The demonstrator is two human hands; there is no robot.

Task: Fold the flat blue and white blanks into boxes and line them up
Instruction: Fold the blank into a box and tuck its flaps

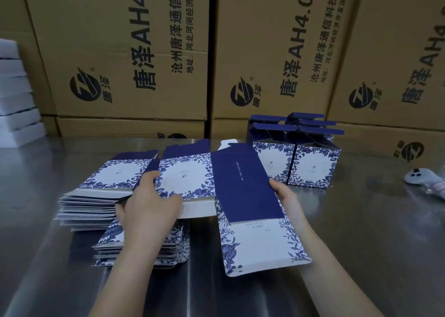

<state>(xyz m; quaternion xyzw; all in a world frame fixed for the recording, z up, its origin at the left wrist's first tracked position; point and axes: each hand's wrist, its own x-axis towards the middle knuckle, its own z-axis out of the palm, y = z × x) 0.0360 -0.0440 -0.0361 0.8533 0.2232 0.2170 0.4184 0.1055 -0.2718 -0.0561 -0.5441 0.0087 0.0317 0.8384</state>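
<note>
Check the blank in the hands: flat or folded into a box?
Flat. The blank is spread out, panels side by side, left hand and right hand gripping its edges; no walls stand up.

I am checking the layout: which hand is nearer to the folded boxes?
Right. The right hand holds the blank at its right edge, just in front of the boxes; the left hand holds its left edge, farther away.
</note>
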